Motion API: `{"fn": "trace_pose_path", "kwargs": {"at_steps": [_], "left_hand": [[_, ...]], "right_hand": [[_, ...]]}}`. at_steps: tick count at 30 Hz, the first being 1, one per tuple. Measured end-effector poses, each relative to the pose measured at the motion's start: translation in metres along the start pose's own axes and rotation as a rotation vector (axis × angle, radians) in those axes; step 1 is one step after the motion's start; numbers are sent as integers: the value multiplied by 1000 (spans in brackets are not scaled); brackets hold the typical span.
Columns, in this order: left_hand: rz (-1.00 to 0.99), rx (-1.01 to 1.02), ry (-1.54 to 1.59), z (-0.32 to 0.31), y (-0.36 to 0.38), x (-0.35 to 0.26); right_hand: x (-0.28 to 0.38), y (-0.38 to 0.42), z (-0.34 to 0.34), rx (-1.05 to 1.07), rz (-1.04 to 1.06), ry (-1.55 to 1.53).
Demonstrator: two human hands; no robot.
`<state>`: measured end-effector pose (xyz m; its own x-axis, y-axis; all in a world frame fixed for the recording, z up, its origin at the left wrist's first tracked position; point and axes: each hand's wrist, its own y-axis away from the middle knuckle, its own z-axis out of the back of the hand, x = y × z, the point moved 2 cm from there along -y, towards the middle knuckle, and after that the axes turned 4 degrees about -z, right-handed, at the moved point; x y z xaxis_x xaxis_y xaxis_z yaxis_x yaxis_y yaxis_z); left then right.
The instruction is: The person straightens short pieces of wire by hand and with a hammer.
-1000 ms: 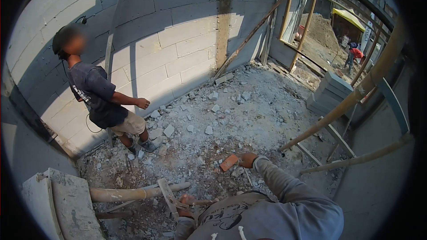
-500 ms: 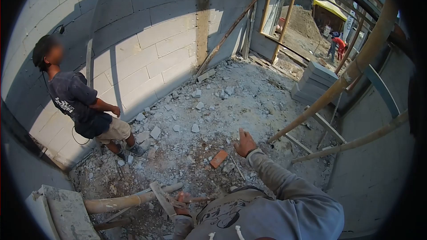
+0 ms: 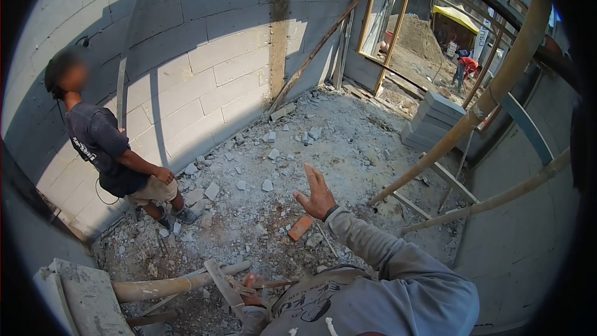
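My right hand is stretched out over the rubble floor, fingers extended and thumb apart, holding nothing. Below it in the view lies an orange brick, with a thin stick beside it. Low in front of my body, my left hand is closed at a wooden bar, partly hidden by the wood. A flat pale wooden board slants just left of that hand.
A person in a dark shirt stands at left by the block wall. Bamboo poles lean at right near stacked grey blocks. A bamboo pole meets a dusty platform at lower left. Broken block pieces litter the floor.
My right hand has moved left and up in the view, its fingers more raised. The person at left has turned slightly, with the lower arm now in front. My left hand stays at the wood.
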<state>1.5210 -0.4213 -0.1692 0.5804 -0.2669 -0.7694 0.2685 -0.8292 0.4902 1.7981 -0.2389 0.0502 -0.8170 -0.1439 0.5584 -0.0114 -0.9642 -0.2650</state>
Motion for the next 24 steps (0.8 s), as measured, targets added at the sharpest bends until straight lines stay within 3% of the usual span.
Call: {"fn": "trace_pose_path", "kwargs": {"at_steps": [8, 14, 16, 18, 21, 22, 24], "left_hand": [[-86, 33, 67, 13, -6, 12], [-9, -143, 30, 2, -1, 0], [-36, -141, 2, -5, 1, -7], [-47, -126, -9, -1, 0, -5], [-27, -129, -34, 2, 2, -6], [4, -153, -48, 2, 4, -7], [0, -184, -7, 3, 7, -6]], "right_hand": [[-3, -3, 3, 108, -38, 5], [16, -24, 33, 109, 10, -59], [32, -37, 56, 61, 19, -183], [41, -50, 79, -248, -17, -548], [55, -65, 95, -422, 0, -652], [57, -65, 91, -421, -1, -651], [68, -64, 73, -246, 231, -323]]}}
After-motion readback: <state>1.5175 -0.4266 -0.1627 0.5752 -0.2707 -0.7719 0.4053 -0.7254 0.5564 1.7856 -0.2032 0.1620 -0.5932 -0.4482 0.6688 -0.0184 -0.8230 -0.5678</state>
